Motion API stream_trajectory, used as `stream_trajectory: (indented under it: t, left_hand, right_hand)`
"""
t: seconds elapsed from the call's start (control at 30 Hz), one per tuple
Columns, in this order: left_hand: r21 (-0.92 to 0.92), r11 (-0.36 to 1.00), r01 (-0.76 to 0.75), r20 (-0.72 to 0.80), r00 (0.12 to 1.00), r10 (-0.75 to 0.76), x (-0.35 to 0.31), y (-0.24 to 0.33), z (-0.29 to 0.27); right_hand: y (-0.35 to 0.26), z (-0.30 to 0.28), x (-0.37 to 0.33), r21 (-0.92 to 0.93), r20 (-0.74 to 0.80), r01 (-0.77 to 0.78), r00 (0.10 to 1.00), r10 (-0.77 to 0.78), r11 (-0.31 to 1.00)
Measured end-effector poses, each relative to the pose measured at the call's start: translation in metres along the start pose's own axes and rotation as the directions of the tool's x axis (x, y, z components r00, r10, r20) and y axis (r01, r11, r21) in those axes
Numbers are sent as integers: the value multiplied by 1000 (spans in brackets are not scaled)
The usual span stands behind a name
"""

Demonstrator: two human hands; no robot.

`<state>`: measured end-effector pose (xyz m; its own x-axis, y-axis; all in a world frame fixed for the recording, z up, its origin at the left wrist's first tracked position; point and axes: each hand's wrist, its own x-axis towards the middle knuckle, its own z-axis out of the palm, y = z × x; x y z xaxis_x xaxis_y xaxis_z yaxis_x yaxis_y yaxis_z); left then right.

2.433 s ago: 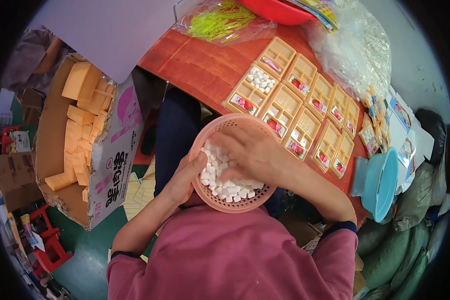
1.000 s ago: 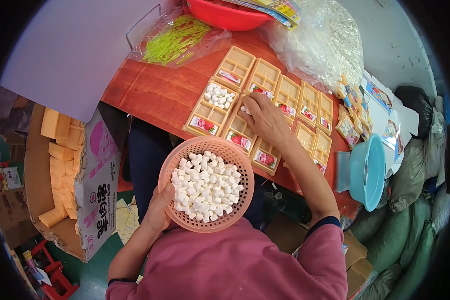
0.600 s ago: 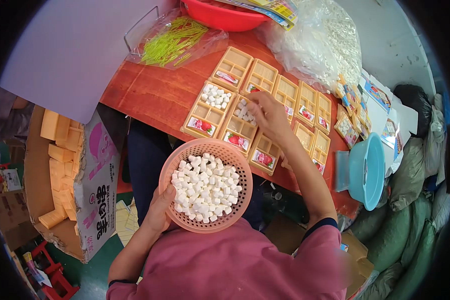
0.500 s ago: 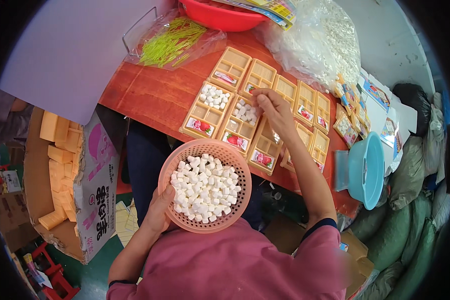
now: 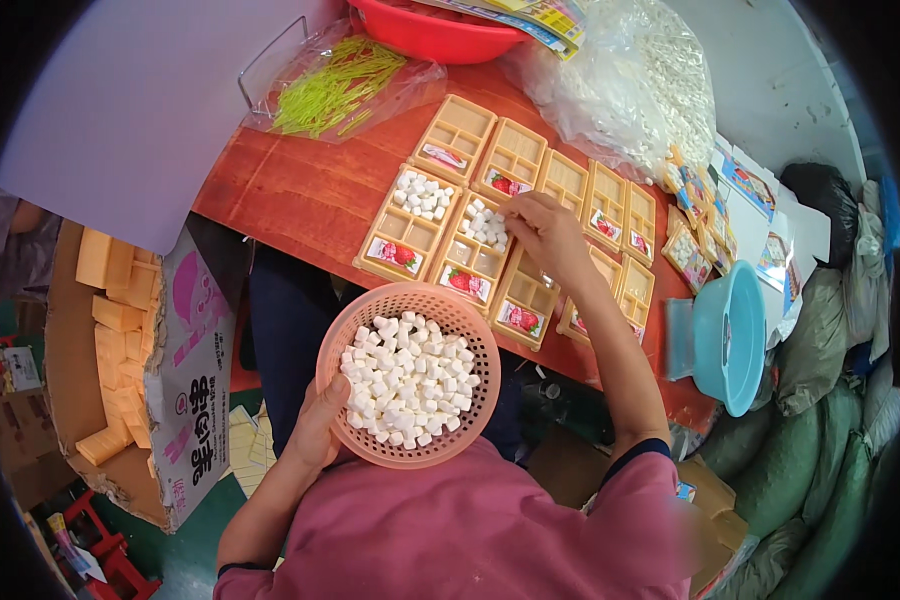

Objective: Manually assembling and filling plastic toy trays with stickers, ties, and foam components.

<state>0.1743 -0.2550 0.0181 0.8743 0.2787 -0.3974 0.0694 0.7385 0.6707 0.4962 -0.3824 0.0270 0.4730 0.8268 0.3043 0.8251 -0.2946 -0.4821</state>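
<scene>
**Handling Notes: Pink Basket and White Pieces**

I take the basket (image 5: 489, 350) as the landmark for all positions. It sits in front of the torso, round, pink and perforated, and bears a heap of white pieces (image 5: 407, 385). The left hand (image 5: 318, 422) is clamped on its near-left side, thumb lying over the rim, other fingers hidden. I judge the basket light and fairly stiff; hold it at the rim and keep it level, or the load may shift.

The pieces look small, stubby and matt, like marshmallows. I expect them to be light, soft and easily dented—pinch lightly, by the sides. They may cling to one another.

Just beyond the basket's far rim, on the red table (image 5: 270, 190), lies a tan tray (image 5: 476, 257) with several compartments; its upper compartment contains white pieces, and a strawberry-printed card (image 5: 465, 281) lies at its near end. The tray appears to be thin moulded plastic; handle it by the outer edges.

The right hand (image 5: 548, 235) hovers beyond the basket, to its right, with fingers bent and close together at the upper compartment—I cannot tell whether the fingertips hold a piece.
</scene>
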Motion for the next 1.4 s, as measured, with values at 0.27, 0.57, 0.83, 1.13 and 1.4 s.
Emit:
stream_trajectory:
  t: [0.27, 0.57, 0.83, 1.13, 1.4]
  left_hand:
    - [7, 1000, -5, 1, 1000, 5, -1, 2, 0]
    - [23, 1000, 3, 48, 999, -4, 1, 4, 2]
    - [57, 998, 34, 80, 996, -38, 10, 6, 12]
    - [82, 997, 1, 115, 993, -10, 20, 6, 21]
    - [88, 996, -29, 103, 994, 20, 24, 5, 21]
  right_hand:
    - [-8, 3, 5, 4, 22, 37, 999, -37, 999]
    - [-13, -13, -1, 65, 38, -52, 998, 50, 997]
    - [-127, -23, -36, 194, 479, 226, 827, -293, 955]
    - [-131, -2, -53, 88, 465, 433, 779, -421, 897]
    - [-130, -2, -52, 140, 435, 379, 806, -400, 915]
